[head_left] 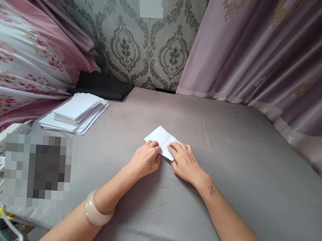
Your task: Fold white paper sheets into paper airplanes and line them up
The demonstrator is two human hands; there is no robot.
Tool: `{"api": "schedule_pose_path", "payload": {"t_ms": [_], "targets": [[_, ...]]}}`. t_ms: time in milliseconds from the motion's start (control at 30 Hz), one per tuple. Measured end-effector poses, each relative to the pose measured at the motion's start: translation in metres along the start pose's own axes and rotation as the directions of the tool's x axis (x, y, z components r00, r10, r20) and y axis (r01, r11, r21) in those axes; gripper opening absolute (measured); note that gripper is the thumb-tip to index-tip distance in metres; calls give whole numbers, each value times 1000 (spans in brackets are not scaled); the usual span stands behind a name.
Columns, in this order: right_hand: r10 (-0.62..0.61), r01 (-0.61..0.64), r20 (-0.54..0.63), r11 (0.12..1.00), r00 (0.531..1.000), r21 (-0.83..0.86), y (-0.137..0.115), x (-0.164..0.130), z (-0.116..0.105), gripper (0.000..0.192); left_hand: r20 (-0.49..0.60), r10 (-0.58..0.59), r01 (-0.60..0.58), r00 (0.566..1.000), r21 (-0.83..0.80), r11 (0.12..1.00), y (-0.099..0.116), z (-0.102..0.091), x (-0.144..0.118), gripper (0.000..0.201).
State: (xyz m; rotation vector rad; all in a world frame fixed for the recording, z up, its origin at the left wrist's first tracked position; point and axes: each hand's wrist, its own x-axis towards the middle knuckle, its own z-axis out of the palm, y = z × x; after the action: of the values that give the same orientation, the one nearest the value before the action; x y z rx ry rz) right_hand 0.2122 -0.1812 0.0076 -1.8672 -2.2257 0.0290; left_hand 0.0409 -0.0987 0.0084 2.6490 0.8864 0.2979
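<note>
— Grey bedsheet [230,158], taut over a mattress, with patterned wallpaper [149,50] behind and a mauve curtain [265,50] to the right. Where does the folded paper [161,137] sit?

— Near the middle of the sheet, right under both sets of fingertips. It lies as a diamond, its long axis running from the far-left corner toward the near-right one, and creases show across it.

— And the hands?

— The left hand [145,160] comes in from the near-left, fingers curled and pressed together on the paper's near-left edge. The right hand [184,162] comes from the near-right, fingers laid flat and slightly spread over the near-right corner. Both press down; neither lifts the paper. The uncovered part lies beyond the fingertips, away from the person.

— Which is closer?

— Both touch it; I can't rank them.

— Anything else?

— A stack of white paper sheets [76,112] well apart at far-left, a black cushion [102,85] behind it, and a pale bangle [96,211] on the left wrist.
</note>
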Motion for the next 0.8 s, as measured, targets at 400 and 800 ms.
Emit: {"api": "schedule_pose_path", "payload": {"t_ms": [400,800], "targets": [[217,-182,-46,900,975,397,25,6,11,18,-236,-223,159,946,-263,952,0,24,-10,16],[405,-336,-92,848,910,410,24,19,20,23,-196,-347,261,917,-362,895,-1,24,-7,10]]}}
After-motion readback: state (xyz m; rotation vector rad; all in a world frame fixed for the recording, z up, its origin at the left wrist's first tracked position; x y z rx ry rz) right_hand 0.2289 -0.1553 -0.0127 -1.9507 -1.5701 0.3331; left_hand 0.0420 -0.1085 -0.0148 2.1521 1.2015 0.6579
